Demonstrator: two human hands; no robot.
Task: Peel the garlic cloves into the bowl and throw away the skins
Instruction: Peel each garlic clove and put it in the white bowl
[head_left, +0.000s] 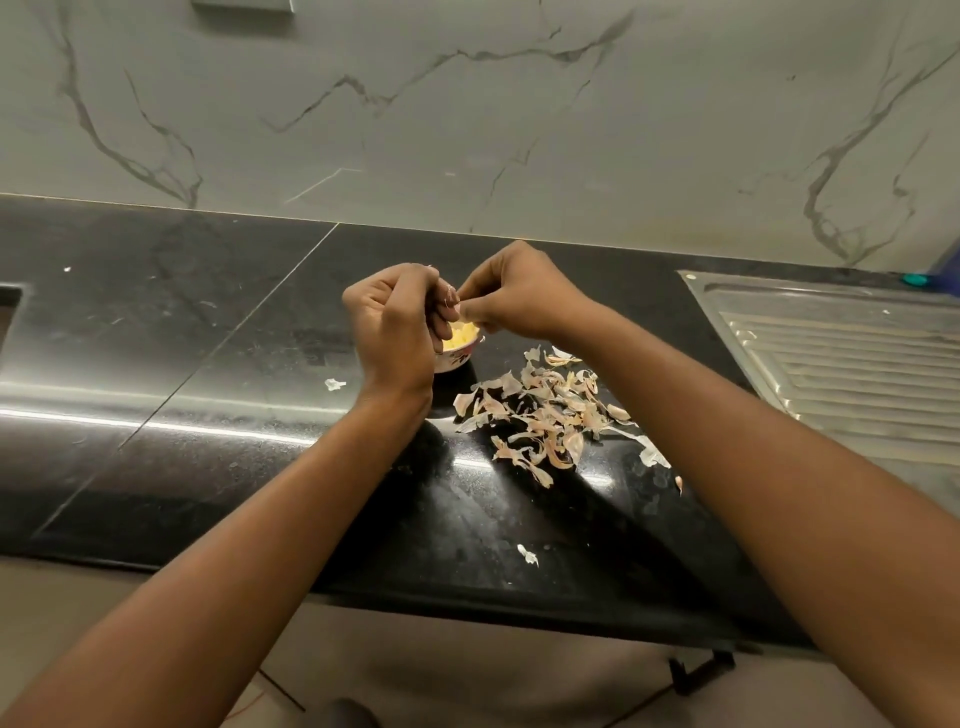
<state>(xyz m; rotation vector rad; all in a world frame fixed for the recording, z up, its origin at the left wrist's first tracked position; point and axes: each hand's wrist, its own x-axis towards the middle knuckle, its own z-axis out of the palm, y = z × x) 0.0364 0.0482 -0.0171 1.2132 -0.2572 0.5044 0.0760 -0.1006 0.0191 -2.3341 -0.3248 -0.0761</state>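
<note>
Left hand (395, 322): fingers curled round a small pinkish garlic clove (452, 299).
Bowl: small white patterned bowl (460, 359) just beneath the hands, holding pale yellow peeled cloves (460, 335).
Right hand (519, 296): thumb and fingertips pinch the same clove.
Skins: papery garlic skins (550, 415) piled on the black stone counter (234, 364), right of the bowl.

Dim, greenish-warm indoor light. White glare streak across the glossy black countertop (234, 312) (runs left to right). Dark shadow beneath the right forearm. Garlic skins (545, 415) sharp; frame edges bowed, soft.
</note>
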